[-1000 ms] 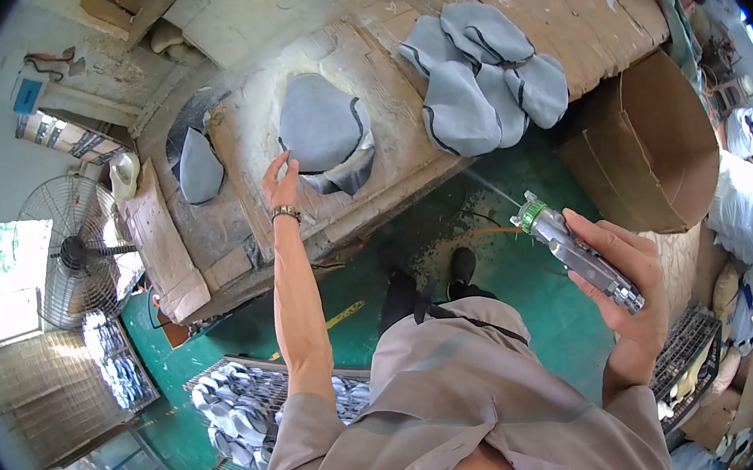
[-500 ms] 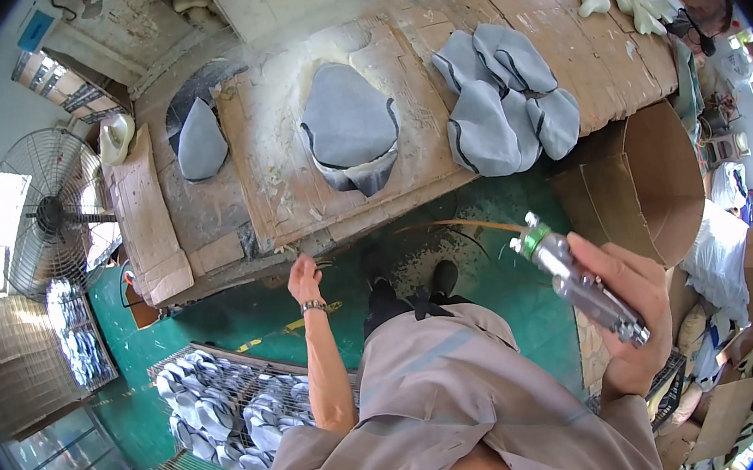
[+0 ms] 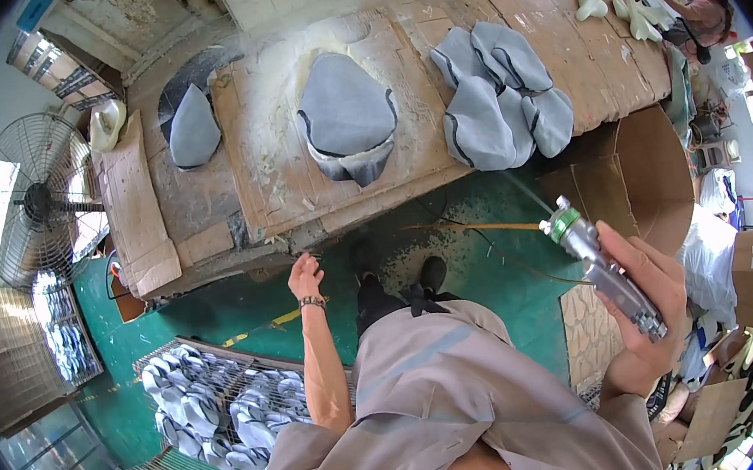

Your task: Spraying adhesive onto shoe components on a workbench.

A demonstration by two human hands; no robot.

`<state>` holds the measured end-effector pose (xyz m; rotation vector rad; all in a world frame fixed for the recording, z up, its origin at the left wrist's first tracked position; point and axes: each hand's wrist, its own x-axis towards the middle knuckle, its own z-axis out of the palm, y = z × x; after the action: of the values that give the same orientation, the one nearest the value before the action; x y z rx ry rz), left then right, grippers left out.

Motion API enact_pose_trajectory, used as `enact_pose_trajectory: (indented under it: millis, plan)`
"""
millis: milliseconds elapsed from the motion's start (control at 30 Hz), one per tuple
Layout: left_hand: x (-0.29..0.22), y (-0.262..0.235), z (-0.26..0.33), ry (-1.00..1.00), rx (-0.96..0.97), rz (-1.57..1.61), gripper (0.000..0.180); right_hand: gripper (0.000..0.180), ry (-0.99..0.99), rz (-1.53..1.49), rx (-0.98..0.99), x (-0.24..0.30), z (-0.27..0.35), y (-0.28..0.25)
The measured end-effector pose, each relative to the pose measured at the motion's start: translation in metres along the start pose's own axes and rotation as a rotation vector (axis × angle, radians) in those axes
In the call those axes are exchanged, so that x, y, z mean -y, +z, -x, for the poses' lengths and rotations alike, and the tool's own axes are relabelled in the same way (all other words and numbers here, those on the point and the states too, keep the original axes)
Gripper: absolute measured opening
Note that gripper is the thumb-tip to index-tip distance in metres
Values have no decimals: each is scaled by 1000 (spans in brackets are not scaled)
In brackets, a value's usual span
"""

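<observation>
My right hand is wrapped around a metal spray gun with a green ring near its nozzle. A faint streak of spray leads from the nozzle toward the bench. My left hand hangs in front of the bench edge, its fingers loosely bent and apart, holding nothing. Ahead of it, a grey fabric piece with dark trim lies on a cardboard sheet crusted with pale residue. A smaller grey piece lies to its left. To the right, several similar grey pieces overlap in a group.
A cardboard box stands right of the bench. At left are a wire-caged fan and a rack of grey pieces. An orange hose shows below the bench. Far right, another person is near white foam shapes.
The spray gun has moved slightly right in my right hand, and a spray streak now shows. My left hand has dipped slightly, its fingers still loosely bent. The whole view has shifted a little.
</observation>
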<state>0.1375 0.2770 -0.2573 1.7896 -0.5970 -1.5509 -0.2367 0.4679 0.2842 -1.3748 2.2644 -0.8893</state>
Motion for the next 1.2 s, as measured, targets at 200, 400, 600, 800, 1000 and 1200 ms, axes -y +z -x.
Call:
enact_pose_trajectory:
  millis: [200, 400, 600, 800, 1000, 1200]
  plan:
    - [-38, 30, 16, 152, 88, 116, 27, 53, -142, 84, 139, -11, 10, -20]
    - [-77, 65, 28, 343, 97, 153, 22, 44, -101, 48, -6, -21, 20, -10]
    - [-134, 120, 27, 597, -50, 194, 25, 58, -329, -87, 265, -56, 21, -21]
    - [-196, 179, 31, 1024, -62, -452, 35, 61, -283, -68, 301, -81, 29, -43]
    - [-213, 196, 18, 1369, -66, -878, 34, 57, -13, -129, 178, -92, 36, -44]
    - [-259, 199, 31, 1478, -5, -806, 22, 54, -41, -93, 93, -60, 40, -18]
